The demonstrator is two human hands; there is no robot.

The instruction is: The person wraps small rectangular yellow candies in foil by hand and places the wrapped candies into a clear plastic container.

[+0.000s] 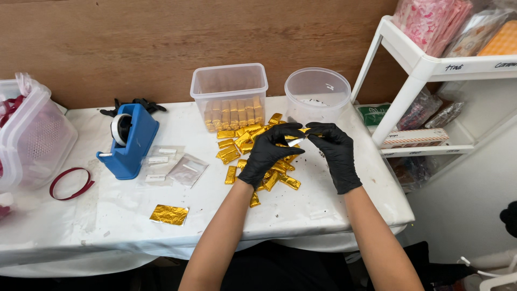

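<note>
you are looking down at a table point(107, 215) covered in white sheeting, with both of your hands in black gloves meeting over its middle. your left hand point(269, 153) and right hand point(336, 153) are close together, fingertips almost touching, pinching a small gold foil packet point(295, 141) between them, with a pale strip showing at its centre. the packet is held just above a loose pile of gold foil packets point(237, 151) that spreads across the table under and to the left of your hands. behind the pile stands a clear rectangular tub point(229, 86) with more gold packets lined up upright inside it, and beside that, to the right, a round clear tub point(318, 91). to the left sits a blue tape dispenser point(129, 143), with a few small clear bags point(172, 164) lying next to it. nearer to you, a single flat sheet of gold foil point(169, 214) lies alone. a red loop point(71, 183) rests near the left edge. a white shelf unit point(425, 70) stands at the right.
</note>
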